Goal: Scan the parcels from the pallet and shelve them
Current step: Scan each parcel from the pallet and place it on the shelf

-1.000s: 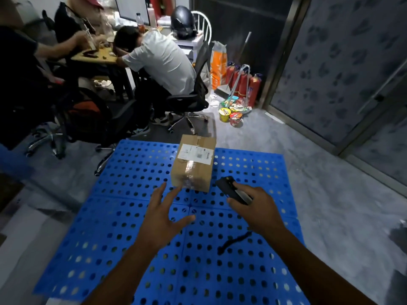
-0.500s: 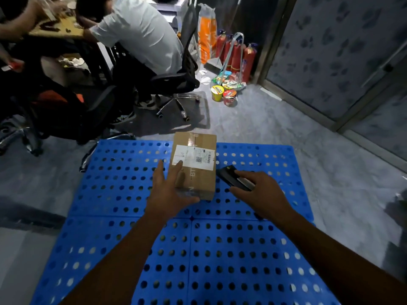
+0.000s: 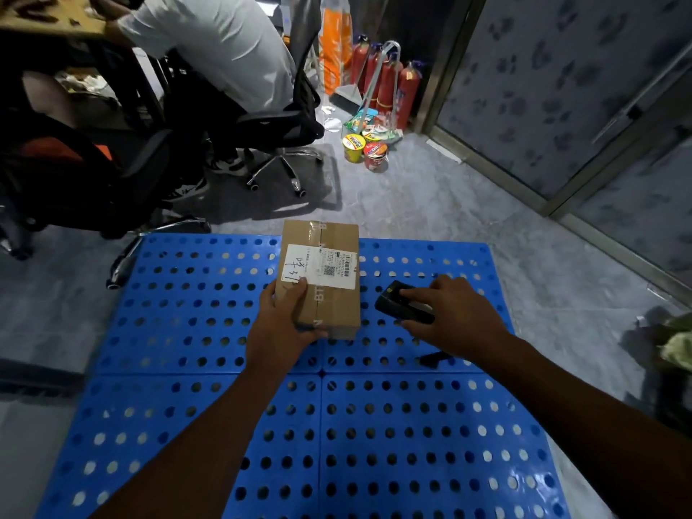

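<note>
The left hand clasps the lone cardboard parcel at the blue pallet's far edge and the right hand grips a scanner, so scanning and shelving seem not yet done.

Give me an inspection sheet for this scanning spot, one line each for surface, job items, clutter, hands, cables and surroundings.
Surface: blue perforated plastic pallet, on grey floor.
Job's things: brown cardboard parcel, white label facing up; black handheld scanner.
Clutter: two instant-noodle cups and red fire extinguishers beyond the pallet.
Hands: left hand grips the parcel's near left corner; right hand holds the scanner.
Cables: nothing seen; a short black strap shows by the right wrist.
Surroundings: person in white shirt on black office chair.
</note>
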Demonstrator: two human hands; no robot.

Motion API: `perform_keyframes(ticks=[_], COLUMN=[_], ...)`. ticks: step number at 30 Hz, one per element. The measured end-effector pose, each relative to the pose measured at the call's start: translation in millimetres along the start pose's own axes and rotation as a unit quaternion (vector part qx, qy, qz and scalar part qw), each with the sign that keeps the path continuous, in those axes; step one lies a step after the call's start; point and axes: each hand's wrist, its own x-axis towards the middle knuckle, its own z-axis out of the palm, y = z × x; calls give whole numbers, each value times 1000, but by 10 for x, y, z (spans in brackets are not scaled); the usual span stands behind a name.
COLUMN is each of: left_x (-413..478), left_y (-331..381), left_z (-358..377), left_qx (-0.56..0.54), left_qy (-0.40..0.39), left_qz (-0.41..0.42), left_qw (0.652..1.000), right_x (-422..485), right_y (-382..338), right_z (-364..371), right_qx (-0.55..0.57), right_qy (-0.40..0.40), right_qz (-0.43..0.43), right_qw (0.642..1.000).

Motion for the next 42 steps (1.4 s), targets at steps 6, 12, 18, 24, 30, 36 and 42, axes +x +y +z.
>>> perform_keyframes(ticks=[6, 12, 18, 24, 30, 36, 42], left_x=[-81, -175, -632, -1460, -2551, -3794, -5058], left_y=[-19, 2, 91, 228, 240, 140, 104], left_z=[-147, -268, -370, -512, -532, -640, -851], left_qx=[46, 28, -60, -63, -54, -26, 22], left_qy=[6, -12, -1, 51, 160, 259, 335], left_qz=[29, 7, -18, -45, -138, -240, -319], left_qw=[998, 1000, 998, 996, 976, 935, 886], right_x=[-84, -242, -501, -720, -1023, -1524, -2232], right_y=[-14, -55, -139, -334, -601, -1180, -1958], right_z=[-166, -189, -7, 310, 654, 939, 1166], right_qx=[-103, -88, 233, 308, 319, 314, 287], right_qy=[-7, -23, -24, -14, -84, -169, -234], right_qz=[-41, -25, 8, -30, -127, -236, -333], right_qw=[994, 996, 972, 951, 936, 904, 867])
